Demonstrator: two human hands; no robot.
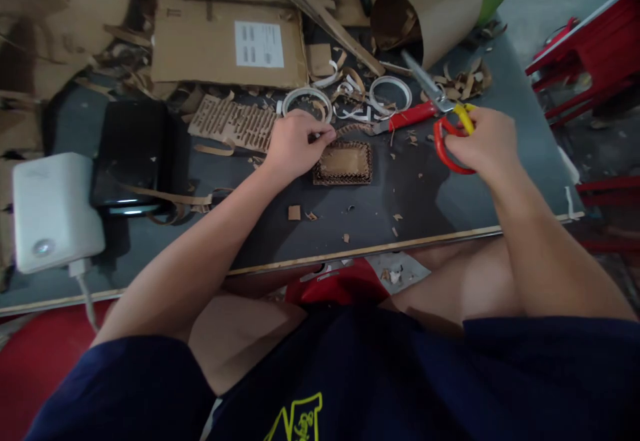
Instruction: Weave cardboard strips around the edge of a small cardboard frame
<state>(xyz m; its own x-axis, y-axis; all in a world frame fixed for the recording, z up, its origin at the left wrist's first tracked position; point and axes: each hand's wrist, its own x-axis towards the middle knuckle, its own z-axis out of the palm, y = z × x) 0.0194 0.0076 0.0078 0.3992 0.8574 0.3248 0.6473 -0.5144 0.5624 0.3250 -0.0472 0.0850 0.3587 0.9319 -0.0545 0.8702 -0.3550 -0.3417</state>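
My left hand (pixel 295 144) is closed in a pinch on the end of a thin corrugated cardboard strip (pixel 355 128), right above a small rectangular cardboard tray (pixel 344 163) with a corrugated rim on the dark table (pixel 450 204). My right hand (pixel 483 142) grips red-and-yellow-handled scissors (pixel 430 111). Their blades point up and left toward a rolled cardboard tube (pixel 430 11). The scissors are off to the right of the strip.
A flat cardboard box with a white label (pixel 230 41) lies at the back. White tape rings (pixel 306 100) and cardboard scraps litter the middle. A black device (pixel 131 151) and a white box with a cable (pixel 53 211) sit left. Red stools (pixel 590 51) stand right.
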